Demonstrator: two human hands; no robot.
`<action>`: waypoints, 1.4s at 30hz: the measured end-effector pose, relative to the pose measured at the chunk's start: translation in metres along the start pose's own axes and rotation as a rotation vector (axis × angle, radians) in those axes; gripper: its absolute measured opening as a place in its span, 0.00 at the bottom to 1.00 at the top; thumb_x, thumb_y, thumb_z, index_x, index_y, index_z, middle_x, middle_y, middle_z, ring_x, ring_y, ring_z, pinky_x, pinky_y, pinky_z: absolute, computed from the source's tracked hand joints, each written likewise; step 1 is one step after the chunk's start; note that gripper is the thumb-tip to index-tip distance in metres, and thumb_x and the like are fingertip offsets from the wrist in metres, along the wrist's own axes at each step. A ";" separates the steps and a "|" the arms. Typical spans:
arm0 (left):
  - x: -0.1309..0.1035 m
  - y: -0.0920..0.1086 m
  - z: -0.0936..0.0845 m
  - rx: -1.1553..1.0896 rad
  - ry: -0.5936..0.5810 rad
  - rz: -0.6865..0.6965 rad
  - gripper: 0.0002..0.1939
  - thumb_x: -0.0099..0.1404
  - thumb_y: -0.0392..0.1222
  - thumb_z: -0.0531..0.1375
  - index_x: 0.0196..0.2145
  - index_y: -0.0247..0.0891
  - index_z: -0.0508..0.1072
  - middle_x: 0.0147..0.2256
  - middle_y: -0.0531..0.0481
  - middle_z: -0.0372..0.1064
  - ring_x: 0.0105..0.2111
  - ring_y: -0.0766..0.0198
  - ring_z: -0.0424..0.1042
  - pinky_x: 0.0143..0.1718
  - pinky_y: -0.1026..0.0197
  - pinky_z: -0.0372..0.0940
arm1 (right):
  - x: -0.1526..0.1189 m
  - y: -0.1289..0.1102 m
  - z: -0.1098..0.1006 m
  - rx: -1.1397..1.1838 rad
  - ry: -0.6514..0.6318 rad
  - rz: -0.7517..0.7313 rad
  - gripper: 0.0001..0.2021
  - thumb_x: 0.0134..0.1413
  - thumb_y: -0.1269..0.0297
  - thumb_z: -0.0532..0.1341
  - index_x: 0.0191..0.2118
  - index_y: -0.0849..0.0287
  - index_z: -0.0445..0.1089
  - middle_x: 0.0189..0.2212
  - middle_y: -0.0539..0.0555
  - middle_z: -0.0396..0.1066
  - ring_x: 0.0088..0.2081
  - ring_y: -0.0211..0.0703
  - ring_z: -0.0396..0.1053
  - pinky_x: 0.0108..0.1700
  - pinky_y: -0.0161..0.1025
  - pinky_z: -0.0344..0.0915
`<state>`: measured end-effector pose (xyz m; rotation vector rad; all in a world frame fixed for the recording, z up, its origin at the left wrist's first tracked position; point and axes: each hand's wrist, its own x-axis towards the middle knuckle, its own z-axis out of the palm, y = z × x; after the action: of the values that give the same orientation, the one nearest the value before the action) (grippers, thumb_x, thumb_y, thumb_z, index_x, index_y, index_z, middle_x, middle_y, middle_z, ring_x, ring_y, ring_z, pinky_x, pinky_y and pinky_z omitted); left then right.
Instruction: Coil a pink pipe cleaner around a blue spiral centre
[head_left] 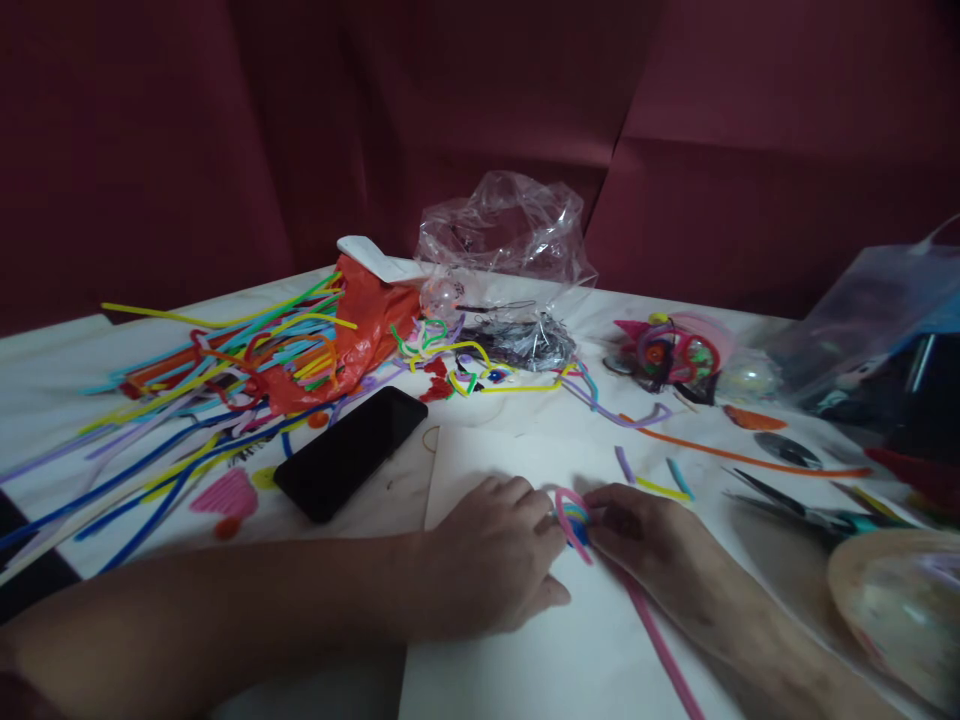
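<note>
A pink pipe cleaner [664, 650] curves around a small blue and yellow coil [576, 524] on a white sheet of paper [480, 680]. My left hand [499, 560] rests on the paper with its fingertips at the left side of the pink loop, thumb apart from the curled fingers; whether it grips anything is hidden. At the loop's right side my right hand [637, 530] has its fingers pinched on the pink pipe cleaner, whose long end runs out under that hand toward the bottom edge.
A black phone [352, 450] lies left of the paper, before many pipe cleaners in a red bag [371, 325]. Clear plastic [510, 235] stands behind. Scissors [787, 500] and a round container [892, 600] are at the right. Short purple, yellow and blue pieces lie near the paper's right edge.
</note>
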<state>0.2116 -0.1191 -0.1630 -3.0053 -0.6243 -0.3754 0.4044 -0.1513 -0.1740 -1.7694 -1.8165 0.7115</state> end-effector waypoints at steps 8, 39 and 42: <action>-0.001 0.005 -0.004 -0.009 0.028 0.046 0.11 0.61 0.42 0.54 0.39 0.31 0.67 0.40 0.43 0.66 0.40 0.57 0.63 0.43 0.56 0.59 | -0.006 -0.002 0.003 -0.091 0.113 -0.040 0.19 0.47 0.53 0.49 0.32 0.56 0.73 0.28 0.53 0.69 0.30 0.47 0.66 0.31 0.37 0.60; -0.003 -0.002 0.000 -0.101 -0.005 0.126 0.17 0.59 0.49 0.58 0.38 0.31 0.68 0.42 0.42 0.66 0.45 0.56 0.62 0.49 0.57 0.55 | -0.011 -0.001 0.000 -0.071 0.016 0.066 0.19 0.41 0.53 0.48 0.25 0.59 0.70 0.21 0.52 0.68 0.25 0.44 0.64 0.27 0.36 0.57; -0.004 -0.002 -0.001 -0.113 -0.023 0.111 0.17 0.58 0.50 0.58 0.38 0.32 0.67 0.41 0.43 0.66 0.44 0.56 0.62 0.48 0.56 0.56 | -0.010 0.005 0.002 -0.055 0.005 0.073 0.20 0.42 0.52 0.48 0.26 0.60 0.71 0.22 0.52 0.67 0.25 0.43 0.63 0.26 0.35 0.56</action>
<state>0.2074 -0.1188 -0.1628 -3.1383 -0.4498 -0.3832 0.4073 -0.1617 -0.1792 -1.8803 -1.7919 0.6900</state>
